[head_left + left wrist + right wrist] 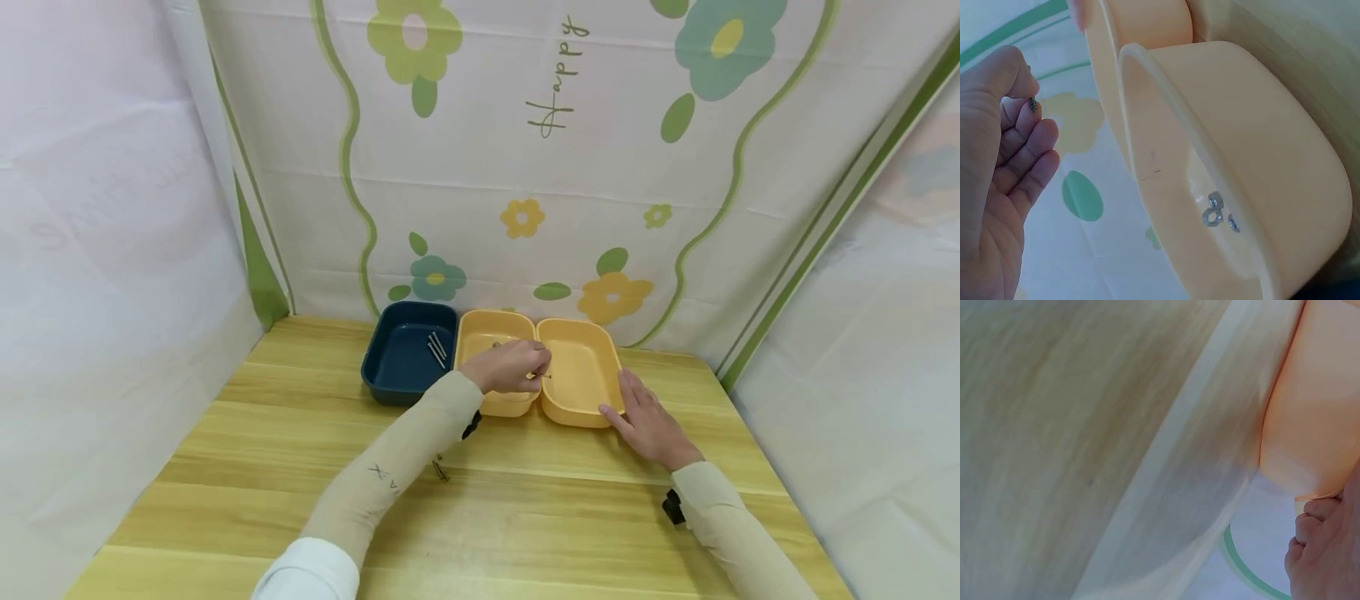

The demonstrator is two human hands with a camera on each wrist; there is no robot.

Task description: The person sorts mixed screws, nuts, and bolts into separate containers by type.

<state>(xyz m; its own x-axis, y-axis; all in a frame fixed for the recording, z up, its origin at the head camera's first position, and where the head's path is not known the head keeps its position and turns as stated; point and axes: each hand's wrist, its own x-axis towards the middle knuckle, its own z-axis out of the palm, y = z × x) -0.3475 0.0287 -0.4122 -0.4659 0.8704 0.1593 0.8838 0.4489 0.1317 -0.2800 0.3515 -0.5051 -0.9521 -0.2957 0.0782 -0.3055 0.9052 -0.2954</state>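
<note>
My left hand (510, 367) hovers over the border of the middle and right yellow bins. Between thumb and index finger it pinches a small dark screw (1033, 104), whose thread shows in the left wrist view. The middle yellow bin (510, 407) holds a few metal nuts (1212, 217) and a small threaded piece (1234, 223). Against the outer side of the right yellow bin (581, 375) rests my right hand (651, 423), fingers extended along the wall and thumb at the front corner. No contents are visible in that bin.
At the left of the row stands a dark blue bin (401, 350) with several long screws (437, 348) inside. A few small fasteners (440, 471) lie on the wooden table (517, 517) beside my left forearm. A flowered cloth (465, 167) hangs behind the bins.
</note>
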